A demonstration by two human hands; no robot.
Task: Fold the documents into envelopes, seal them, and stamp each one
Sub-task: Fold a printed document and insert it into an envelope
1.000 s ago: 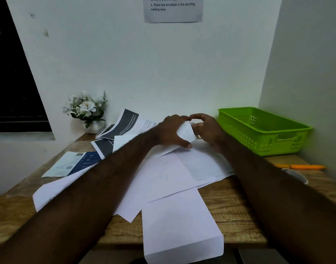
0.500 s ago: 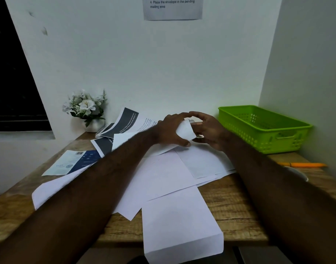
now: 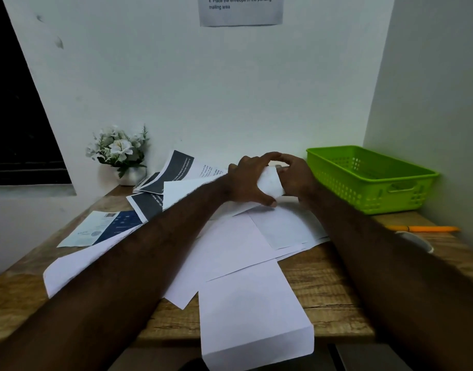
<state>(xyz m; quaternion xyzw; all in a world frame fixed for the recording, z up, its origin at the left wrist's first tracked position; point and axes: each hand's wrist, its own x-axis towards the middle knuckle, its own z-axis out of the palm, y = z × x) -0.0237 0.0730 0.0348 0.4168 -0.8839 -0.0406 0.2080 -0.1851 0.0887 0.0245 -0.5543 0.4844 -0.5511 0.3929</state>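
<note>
Both hands are seen at the far middle of the table [image 3: 337, 285], close together, with a folded paper [image 3: 270, 183] held between them, lifted just above the loose sheets [image 3: 230, 245]. The left hand [image 3: 246, 180] is wrapped on the paper's left side: fingers curled over the top edge, thumb pressed under the lower edge. The right hand [image 3: 297, 178] is clamped on the paper's right side, fingers curled; thumb and forefinger are met near the left fingertips at the top. How many folds the paper has cannot be told.

White sheets are spread overlapping across the table middle, under both forearms. A long white piece [image 3: 254, 311] is laid over the near edge, its end hanging off; envelope or folded sheet cannot be told. Printed pages [image 3: 176, 170] with dark headers are fanned behind the left wrist, one partly lifted. A blue leaflet [image 3: 104, 227] is laid flat at the left, touching the sheets. A notebook [image 3: 141, 184] is partly hidden under the printed pages. A flower pot [image 3: 120, 153] is placed at the far left by the wall. A green basket [image 3: 369, 180] is set at the far right corner, just beside the right hand. An orange pen [image 3: 422, 228] is laid in front of the basket, with a white cup [image 3: 417, 241] just beside it, partly hidden by the right forearm. A notice [image 3: 240, 9] is stuck on the wall above.
</note>
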